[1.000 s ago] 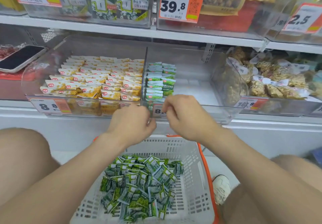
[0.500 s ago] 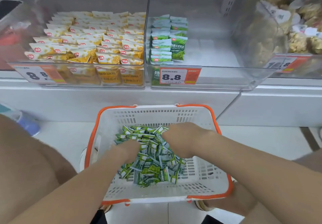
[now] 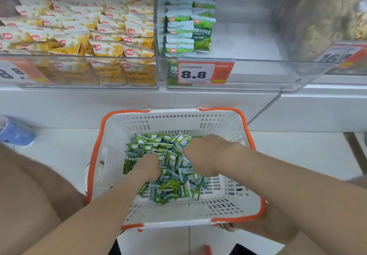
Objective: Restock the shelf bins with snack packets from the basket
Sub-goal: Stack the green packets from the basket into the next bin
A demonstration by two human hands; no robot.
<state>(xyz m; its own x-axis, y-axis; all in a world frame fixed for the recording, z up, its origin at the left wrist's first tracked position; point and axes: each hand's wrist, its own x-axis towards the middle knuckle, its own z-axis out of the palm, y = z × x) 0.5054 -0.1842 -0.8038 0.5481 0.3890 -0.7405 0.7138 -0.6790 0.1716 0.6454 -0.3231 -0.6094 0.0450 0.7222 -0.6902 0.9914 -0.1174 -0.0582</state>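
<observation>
Deep in the basket (image 3: pixel 178 122) of green packets (image 3: pixel 170 187), left hand (image 3: pixel 149 165) and right hand (image 3: pixel 204 153) dig; grips unclear.

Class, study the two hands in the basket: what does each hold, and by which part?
Left hand and right hand are sunk in the green packets; fingers hidden, so any hold cannot be told.

Single head view, wide-angle, worn on the person, facing forward and steeply down. Basket (image 3: pixel 174 123) sits close below, mid-frame. Bins (image 3: pixel 258 76) span the top edge, near, seen from above their front walls.
</observation>
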